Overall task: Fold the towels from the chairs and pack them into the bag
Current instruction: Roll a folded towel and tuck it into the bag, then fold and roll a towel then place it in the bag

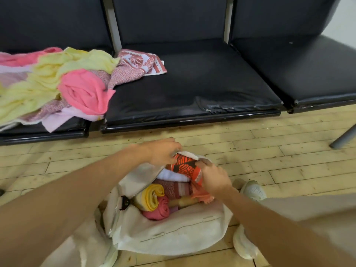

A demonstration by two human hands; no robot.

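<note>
Tucking the orange towel [185, 166] into the far end of the white bag [173, 234] on the floor, the left hand [161, 153] pinches its top edge and the right hand [214, 179] grips its near side. Next it likely wants pressing down beside the rolled towels [152, 198], then another fetched from the pile [57, 83] on the chairs [192, 89]. Woven lettering on the towels is too blurred to read.

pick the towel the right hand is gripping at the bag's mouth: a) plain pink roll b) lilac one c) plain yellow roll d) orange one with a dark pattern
d: the right hand pinches the orange patterned towel over the bag; the yellow roll and pink roll lie untouched inside.
</note>
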